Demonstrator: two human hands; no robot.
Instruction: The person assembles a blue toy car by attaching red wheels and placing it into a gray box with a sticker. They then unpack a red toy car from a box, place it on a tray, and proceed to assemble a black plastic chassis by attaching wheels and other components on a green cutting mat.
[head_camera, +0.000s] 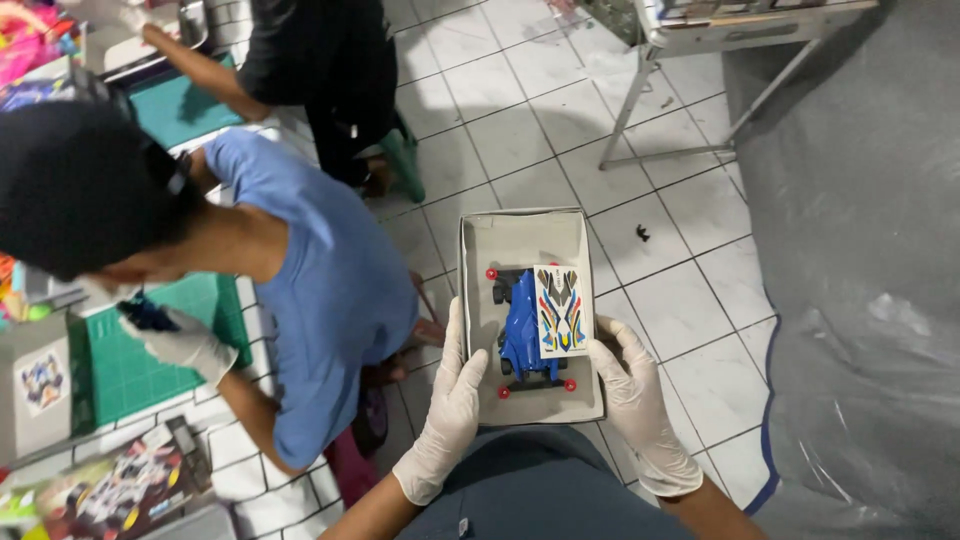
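Over white floor tiles (690, 300), both gloved hands, left (450, 400) and right (635, 395), grip opposite sides of a grey box (520, 240).

What I cannot make out from up here

My left hand (450, 400) and right hand (632, 395) curl under the grey box (520, 240), so my fingertips are hidden beneath it. The sticker sheet (560, 310) covers part of the blue toy car (522, 335). The small dark speck (642, 233) on the floor tiles is too tiny to identify. The folding table (700, 30) is cut off at the top edge, as is the person in black (320, 60)
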